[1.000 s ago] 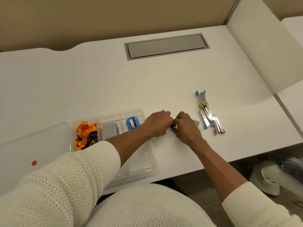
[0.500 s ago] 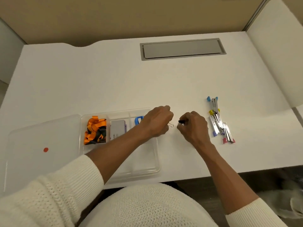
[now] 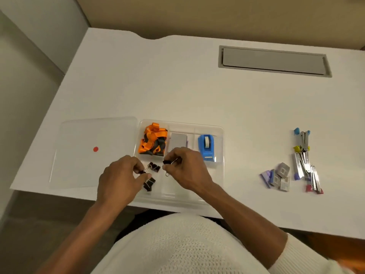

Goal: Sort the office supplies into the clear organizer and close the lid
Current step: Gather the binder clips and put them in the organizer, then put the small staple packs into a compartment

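I have both hands over the near-left compartment of the clear organizer (image 3: 221, 147), which sits at the front edge of the white desk (image 3: 177, 91) with its lid (image 3: 83, 139) lying open flat to the left. My left hand (image 3: 118, 178) is pinched shut on a small black binder clip (image 3: 142, 172), and my right hand (image 3: 187, 167) is closed on another clip (image 3: 167, 162) by its wire handle. Two more clips, one (image 3: 154, 167) between my hands and one (image 3: 149, 183) just below, already lie in that compartment.

These clips are light, hard and a bit slick on the painted body (the wire loops swing, so they dangle if I hold them there). I judge the body is the steadier place to pinch, and dropping them from low will do no harm.

The back row holds an orange lanyard (image 3: 153, 141), a grey box (image 3: 178, 141) and a blue tape dispenser (image 3: 206, 147). Well apart to the right, the staple strips (image 3: 278, 177) and the staplers (image 3: 305, 161) wait on the desk.
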{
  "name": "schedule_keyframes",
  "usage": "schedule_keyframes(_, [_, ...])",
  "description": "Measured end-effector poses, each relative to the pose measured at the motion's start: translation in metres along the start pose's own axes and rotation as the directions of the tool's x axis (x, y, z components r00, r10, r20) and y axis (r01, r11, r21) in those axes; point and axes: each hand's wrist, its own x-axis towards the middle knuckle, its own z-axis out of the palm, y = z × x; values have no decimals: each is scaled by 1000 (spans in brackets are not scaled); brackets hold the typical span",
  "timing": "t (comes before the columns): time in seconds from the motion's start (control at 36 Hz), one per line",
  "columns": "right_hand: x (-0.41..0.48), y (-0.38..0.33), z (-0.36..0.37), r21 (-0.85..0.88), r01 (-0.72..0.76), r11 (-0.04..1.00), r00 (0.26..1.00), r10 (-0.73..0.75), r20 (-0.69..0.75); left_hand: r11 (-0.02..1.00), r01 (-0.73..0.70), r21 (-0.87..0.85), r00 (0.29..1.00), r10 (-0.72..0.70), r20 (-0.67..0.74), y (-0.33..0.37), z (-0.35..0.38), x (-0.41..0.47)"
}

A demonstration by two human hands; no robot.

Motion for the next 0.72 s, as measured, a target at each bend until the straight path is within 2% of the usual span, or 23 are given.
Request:
schedule_keyframes(0.11, [8, -16, 33, -53, 72, 996, 996, -70, 48, 995, 18, 96, 999, -21, 25, -5, 3, -6])
schedule_keyframes(0.31, [7, -12, 60, -268, 171, 948, 985, -159, 68, 986, -1, 165, 995, -16, 102, -11, -5, 1])
schedule_keyframes(0.42, [0, -10, 57, -246, 139, 959, 990, -131, 46, 987, -19, 157, 995, 3, 104, -11, -11, 7])
schedule_keyframes(0.58, [-23, 0, 20, -105, 6, 994, 986, -23, -164, 983, -171, 66, 978, 161, 136, 23, -13, 19])
schedule_keyframes(0.72, [-51, 38, -30, -9, -66, 998, 888, 55, -457, 917, -397, -36, 898, 397, 191, 83, 2, 26])
